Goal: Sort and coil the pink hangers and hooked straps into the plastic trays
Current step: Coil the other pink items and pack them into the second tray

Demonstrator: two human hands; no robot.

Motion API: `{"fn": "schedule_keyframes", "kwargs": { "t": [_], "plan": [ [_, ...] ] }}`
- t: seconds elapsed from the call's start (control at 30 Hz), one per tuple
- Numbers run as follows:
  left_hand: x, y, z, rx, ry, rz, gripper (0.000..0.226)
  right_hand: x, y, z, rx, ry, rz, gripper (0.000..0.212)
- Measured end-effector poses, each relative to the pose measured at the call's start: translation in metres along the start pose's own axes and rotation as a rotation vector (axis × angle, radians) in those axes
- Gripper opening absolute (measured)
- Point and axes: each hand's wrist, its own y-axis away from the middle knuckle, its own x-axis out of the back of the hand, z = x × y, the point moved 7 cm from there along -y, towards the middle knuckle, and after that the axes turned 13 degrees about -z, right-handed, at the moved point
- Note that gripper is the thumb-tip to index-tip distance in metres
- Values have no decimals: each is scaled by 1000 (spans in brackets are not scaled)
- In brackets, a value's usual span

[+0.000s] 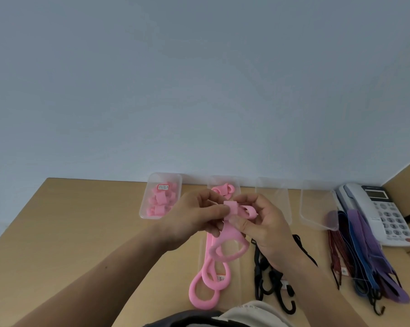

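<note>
Pink hanger (pixel 227 246) is hanging between both hands above the middle of the table (pixel 81 232), its flat band end being rolled into a tight curl while the wide teardrop loops are dangling toward six o'clock. The left hand (pixel 194 215) is pinching the rolled end between thumb and fingertips, probably to keep the springy curl from unwinding. The right hand (pixel 267 225) is pinching the band just beside it, fingers curled around a loose loop, seemingly feeding it in.

The material is looking soft and rubbery, matte and smooth-edged, bending without creasing. At ten o'clock from the hands, the left tray (pixel 142 208), thin translucent plastic, is holding many finished pink coils. At twelve o'clock, the second tray (pixel 223 177) is holding only a few, so this coil is likely heading there. Two clear trays (pixel 315 208) at one and two o'clock are waiting, presumably for straps.

Loose pink hangers (pixel 204 289) are lying flat at six o'clock. Black hooked straps (pixel 270 286) are lying tangled at five o'clock, with coloured straps (pixel 364 251), woven-looking, at four o'clock beside a telephone (pixel 374 208).
</note>
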Motion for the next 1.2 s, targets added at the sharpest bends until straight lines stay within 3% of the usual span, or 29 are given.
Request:
{"fn": "schedule_keyframes", "kwargs": {
  "t": [0.23,0.4,0.63,0.8,0.93,1.1,1.2],
  "plan": [
    [3,2,7,-96,-120,53,31,0,-4,2,-70,-6,40,32],
    [6,2,8,-114,-186,68,28,1,-7,8,-139,22,48,46],
    [11,0,0,-9,-244,54,47,2,-6,7,-125,54,32,29],
    [7,-1,-2,57,-275,-10,24,7,-6,6,-111,8,81,30],
    [5,-2,-2,73,-268,-40,15,8,-6,6,-84,30,72,7],
    [4,-5,-4,90,-143,-37,42,6,-5,3,-65,53,40,35],
    [6,-7,-4,80,-131,-3,42,5,-5,5,-60,59,5,34]
  ]
}}
